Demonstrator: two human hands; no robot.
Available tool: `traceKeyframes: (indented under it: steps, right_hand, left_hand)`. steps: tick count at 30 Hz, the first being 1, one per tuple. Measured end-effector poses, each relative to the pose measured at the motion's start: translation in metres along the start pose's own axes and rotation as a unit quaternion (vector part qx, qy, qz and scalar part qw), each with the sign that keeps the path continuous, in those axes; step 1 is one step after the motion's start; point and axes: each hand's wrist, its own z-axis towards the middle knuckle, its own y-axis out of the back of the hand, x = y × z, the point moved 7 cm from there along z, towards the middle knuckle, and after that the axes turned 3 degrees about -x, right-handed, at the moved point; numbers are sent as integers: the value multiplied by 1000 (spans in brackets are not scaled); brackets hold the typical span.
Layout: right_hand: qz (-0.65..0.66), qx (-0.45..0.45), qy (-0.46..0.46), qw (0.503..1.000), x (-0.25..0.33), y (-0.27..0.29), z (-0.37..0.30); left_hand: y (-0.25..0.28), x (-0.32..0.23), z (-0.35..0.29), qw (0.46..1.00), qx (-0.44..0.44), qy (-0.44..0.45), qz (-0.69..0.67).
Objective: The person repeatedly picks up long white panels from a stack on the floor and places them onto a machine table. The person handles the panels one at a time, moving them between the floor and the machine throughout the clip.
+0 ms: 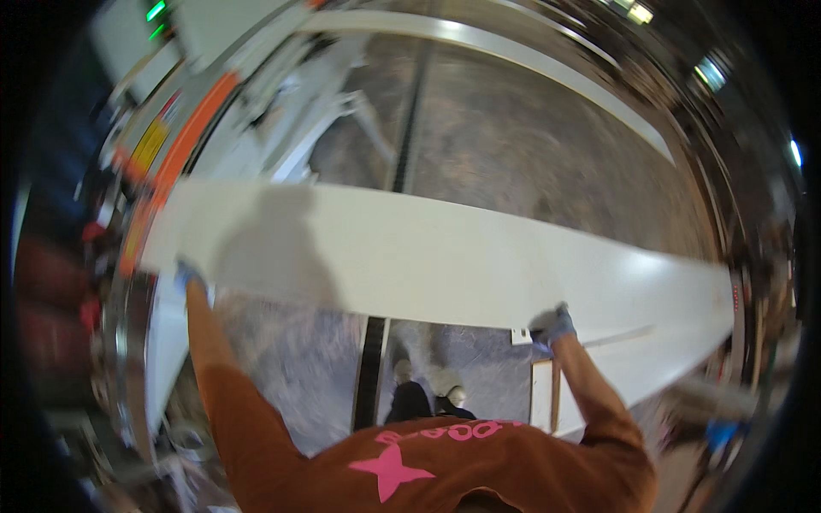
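Note:
A long white board (pixel 410 248) stretches across in front of me from left to right, with a dark shadow on its left part. My left hand (pixel 190 273), in a greyish-blue glove, grips the near edge close to the board's left end. Further right, my right hand (pixel 554 328), also gloved, is closed on the same near edge, its fingers partly over the top. The undersides of both grips are hidden. The board's left end meets a machine with an orange edge strip (pixel 201 120). Another white board (pixel 633 368) lies below its right part.
A dark slotted track (pixel 370 368) runs along the grey floor (pixel 282 368) under the board. Beyond it, a long curved-looking white beam (pixel 513 56) spans the far side. White metal framework (pixel 329 128) stands at the machine's side. My shoes (pixel 453 398) are on the floor below.

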Motion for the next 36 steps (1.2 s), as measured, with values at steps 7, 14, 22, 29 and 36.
traceKeyframes:
  steps: [7,14,22,29,36]
  right_hand:
    - [922,-133,-348,102,-54,-66,16]
    - [919,-237,-273,158,3,-30,-45]
    - [865,-222,-446,52,-3,-192,-135]
    - [940,-258,-212,68,-21,-231,-106]
    - [939,-178,-294,-10,-33,-213,-86]
  left_hand:
    - [166,-15,-11,975,-6,-151,164]
    - [254,-48,-92,88,-26,-57,994]
    - [558,-53,-441,-436,301,309,790]
    - [716,-243,-582,-251,-160,558,775]
    - [754,-322,-623,-191,-325,314,872]
